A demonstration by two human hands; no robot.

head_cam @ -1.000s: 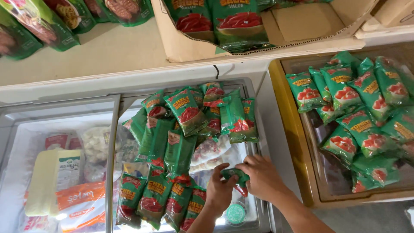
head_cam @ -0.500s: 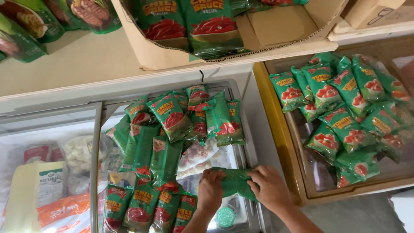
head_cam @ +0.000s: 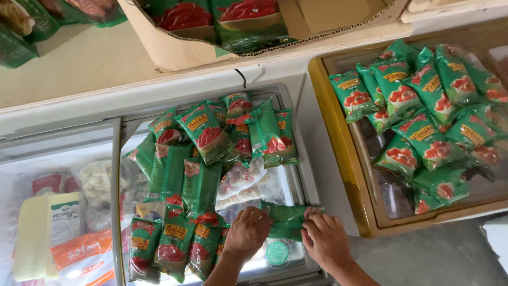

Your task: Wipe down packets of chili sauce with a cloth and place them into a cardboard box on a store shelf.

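Both hands grip one green sauce packet (head_cam: 286, 220) lying flat on the freezer's glass lid (head_cam: 288, 185), just right of the heaped green packets (head_cam: 201, 175). The left hand (head_cam: 247, 231) fingers clasp its left end, the right hand (head_cam: 323, 241) fingers its right end (the packet's ends are hidden beneath them). Both forearms are cut off by the frame's bottom edge.

Both forearms enter from the lower edge, angled up and inward. Left hand (head_cam: 247, 231): palm down, fingers curled, knuckles toward the camera. Right hand (head_cam: 324, 241): palm down, fingers bent and pointing left, close to the left hand. Grip appears closed on both, fingertips partly hidden.
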